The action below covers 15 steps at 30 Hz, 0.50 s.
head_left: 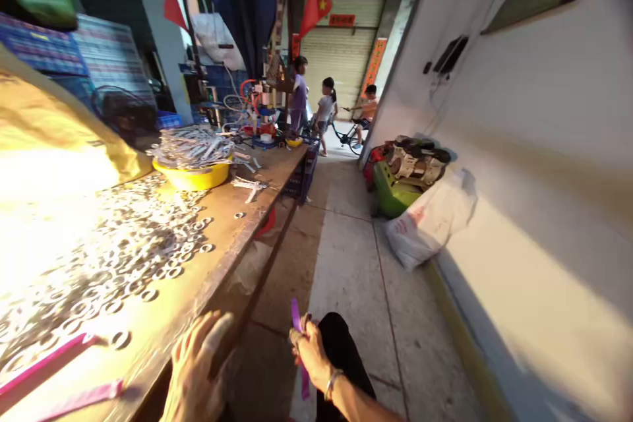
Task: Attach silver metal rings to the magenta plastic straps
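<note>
My right hand [310,346], with a bracelet at its wrist, is closed around a thin purple strip [305,379] above my dark-trousered knee. Beside the table's front edge, my left hand [198,359] has its fingers apart and nothing visible in it; a pale wrap covers one finger. Many small metal rings [120,340] lie scattered over the wooden table [198,290]. Two pink strips [44,364] rest at the table's lower left. A yellow basin [192,178] heaped with flat metal pieces [192,145] stands farther back.
A yellow sack [64,125] stands at the left. Machines [260,105] occupy the table's far end. A white bag [430,221] and a green machine [393,191] sit by the right wall. Several people [324,109], one on a bicycle, are beyond the table.
</note>
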Each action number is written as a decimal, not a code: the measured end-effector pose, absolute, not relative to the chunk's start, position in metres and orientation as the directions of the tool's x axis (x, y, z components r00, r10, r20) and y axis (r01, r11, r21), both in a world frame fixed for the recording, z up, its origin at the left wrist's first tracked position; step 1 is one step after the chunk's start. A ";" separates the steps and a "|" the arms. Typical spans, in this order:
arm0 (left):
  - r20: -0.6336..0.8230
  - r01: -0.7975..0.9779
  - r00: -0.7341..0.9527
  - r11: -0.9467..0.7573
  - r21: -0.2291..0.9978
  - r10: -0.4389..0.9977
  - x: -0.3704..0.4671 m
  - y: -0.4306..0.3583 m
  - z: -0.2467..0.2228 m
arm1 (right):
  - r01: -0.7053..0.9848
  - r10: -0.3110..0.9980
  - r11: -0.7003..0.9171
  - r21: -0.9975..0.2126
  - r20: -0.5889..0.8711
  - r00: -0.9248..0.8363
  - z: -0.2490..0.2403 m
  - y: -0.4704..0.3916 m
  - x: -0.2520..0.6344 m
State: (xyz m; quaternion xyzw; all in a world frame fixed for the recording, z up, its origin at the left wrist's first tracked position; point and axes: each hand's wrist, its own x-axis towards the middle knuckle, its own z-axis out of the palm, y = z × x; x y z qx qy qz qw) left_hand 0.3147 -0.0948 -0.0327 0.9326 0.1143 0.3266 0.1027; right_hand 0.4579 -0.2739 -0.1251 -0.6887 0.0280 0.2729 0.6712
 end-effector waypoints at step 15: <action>0.692 0.802 0.344 -0.582 0.135 0.635 0.064 -0.115 -0.062 | 0.121 0.854 -0.008 -0.993 0.056 0.517 0.034 -0.135 0.386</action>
